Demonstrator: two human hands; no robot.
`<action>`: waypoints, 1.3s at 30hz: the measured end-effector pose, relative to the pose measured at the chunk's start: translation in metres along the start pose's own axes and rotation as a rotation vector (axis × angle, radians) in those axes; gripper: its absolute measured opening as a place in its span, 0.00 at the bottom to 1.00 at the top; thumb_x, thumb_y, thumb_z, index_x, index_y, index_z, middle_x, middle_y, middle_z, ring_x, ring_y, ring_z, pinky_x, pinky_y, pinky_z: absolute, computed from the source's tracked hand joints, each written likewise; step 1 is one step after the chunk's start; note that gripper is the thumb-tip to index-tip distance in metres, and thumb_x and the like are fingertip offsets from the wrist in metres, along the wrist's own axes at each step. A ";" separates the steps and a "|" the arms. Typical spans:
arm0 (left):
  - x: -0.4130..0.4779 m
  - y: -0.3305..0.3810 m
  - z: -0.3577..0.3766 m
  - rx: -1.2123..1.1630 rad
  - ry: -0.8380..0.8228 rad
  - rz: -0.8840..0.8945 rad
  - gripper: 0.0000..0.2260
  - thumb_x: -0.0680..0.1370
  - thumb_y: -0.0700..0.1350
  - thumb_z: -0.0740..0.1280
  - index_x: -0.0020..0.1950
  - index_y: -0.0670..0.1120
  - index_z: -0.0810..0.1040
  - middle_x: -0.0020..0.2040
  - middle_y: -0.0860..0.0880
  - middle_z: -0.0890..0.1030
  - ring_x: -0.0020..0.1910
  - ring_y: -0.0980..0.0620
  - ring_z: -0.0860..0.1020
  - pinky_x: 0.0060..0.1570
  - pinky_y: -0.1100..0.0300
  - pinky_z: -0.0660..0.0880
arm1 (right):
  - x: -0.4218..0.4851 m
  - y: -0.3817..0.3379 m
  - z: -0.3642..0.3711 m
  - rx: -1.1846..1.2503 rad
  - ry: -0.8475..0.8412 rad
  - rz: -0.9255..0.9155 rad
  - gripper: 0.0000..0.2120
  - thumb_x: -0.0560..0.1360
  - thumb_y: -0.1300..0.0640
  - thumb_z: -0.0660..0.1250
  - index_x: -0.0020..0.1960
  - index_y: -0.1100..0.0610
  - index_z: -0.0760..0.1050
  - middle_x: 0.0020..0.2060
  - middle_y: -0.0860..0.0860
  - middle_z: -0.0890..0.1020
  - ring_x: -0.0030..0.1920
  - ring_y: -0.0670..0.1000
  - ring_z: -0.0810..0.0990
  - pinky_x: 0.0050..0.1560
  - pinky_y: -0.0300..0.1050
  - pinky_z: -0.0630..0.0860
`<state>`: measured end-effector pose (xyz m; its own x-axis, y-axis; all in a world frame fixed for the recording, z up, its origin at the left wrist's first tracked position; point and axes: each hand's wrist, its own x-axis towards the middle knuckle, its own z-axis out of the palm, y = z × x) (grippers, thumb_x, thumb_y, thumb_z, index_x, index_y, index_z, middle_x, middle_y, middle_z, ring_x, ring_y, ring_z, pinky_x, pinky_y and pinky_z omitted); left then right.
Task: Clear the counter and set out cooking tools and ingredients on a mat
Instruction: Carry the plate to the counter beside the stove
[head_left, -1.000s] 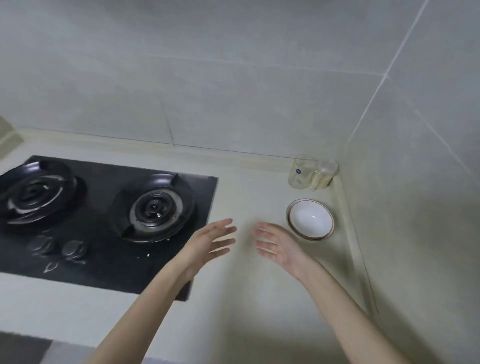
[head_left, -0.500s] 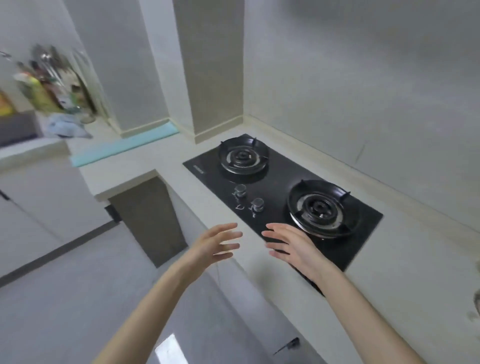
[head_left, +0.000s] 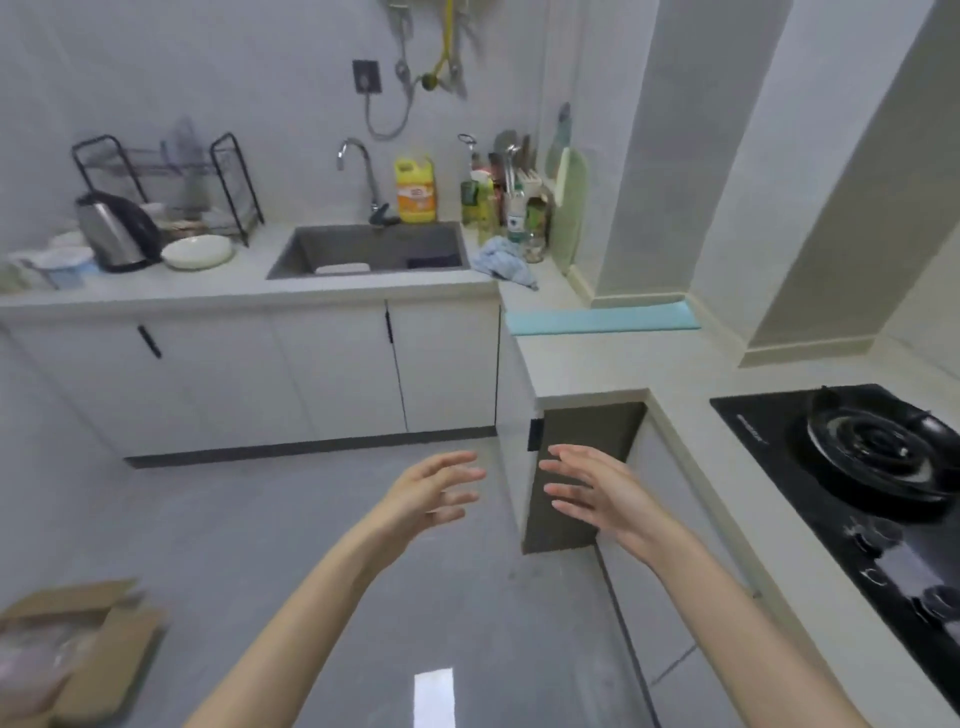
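One pale L-shaped counter (head_left: 597, 364), grey floor (head_left: 260, 545)

The pale L-shaped counter (head_left: 597, 364) carries a kettle (head_left: 117, 231) at ten o'clock, a blue mat (head_left: 602, 318) at one, and a black hob (head_left: 857, 483) at three.

Single head-worn wide view, angled down across floor (head_left: 311, 545), toward sink (head_left: 371, 249) counter

mat (head_left: 602, 319): I see a light-blue strip lying flat on the pale counter (head_left: 623, 364) at 1 o'clock, against the pillar base | counter: L-shaped, its stretch below the mat bare
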<state>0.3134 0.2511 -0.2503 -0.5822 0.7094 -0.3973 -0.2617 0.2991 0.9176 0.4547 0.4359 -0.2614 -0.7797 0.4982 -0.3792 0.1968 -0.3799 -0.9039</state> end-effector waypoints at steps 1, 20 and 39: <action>0.001 0.001 -0.029 -0.037 0.052 0.009 0.14 0.76 0.45 0.69 0.62 0.50 0.77 0.56 0.51 0.83 0.54 0.51 0.82 0.58 0.55 0.76 | 0.019 -0.005 0.027 -0.037 -0.046 0.006 0.11 0.77 0.55 0.66 0.58 0.56 0.77 0.53 0.53 0.83 0.48 0.54 0.82 0.55 0.51 0.78; 0.102 0.090 -0.402 -0.270 0.698 0.165 0.11 0.79 0.44 0.64 0.61 0.49 0.77 0.55 0.51 0.83 0.54 0.49 0.82 0.58 0.54 0.75 | 0.337 -0.119 0.388 -0.315 -0.609 -0.087 0.10 0.77 0.57 0.66 0.58 0.56 0.77 0.52 0.52 0.84 0.46 0.52 0.82 0.51 0.48 0.79; 0.281 0.128 -0.741 -0.395 0.704 0.077 0.14 0.78 0.43 0.66 0.64 0.52 0.75 0.59 0.52 0.80 0.57 0.51 0.79 0.58 0.55 0.75 | 0.617 -0.130 0.662 -0.268 -0.532 0.076 0.13 0.76 0.60 0.67 0.60 0.56 0.76 0.53 0.52 0.83 0.47 0.53 0.83 0.49 0.47 0.80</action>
<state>-0.4544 0.0161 -0.2535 -0.9233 0.1113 -0.3675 -0.3766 -0.0748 0.9234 -0.4456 0.2772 -0.2464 -0.9346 -0.0074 -0.3557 0.3525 -0.1550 -0.9229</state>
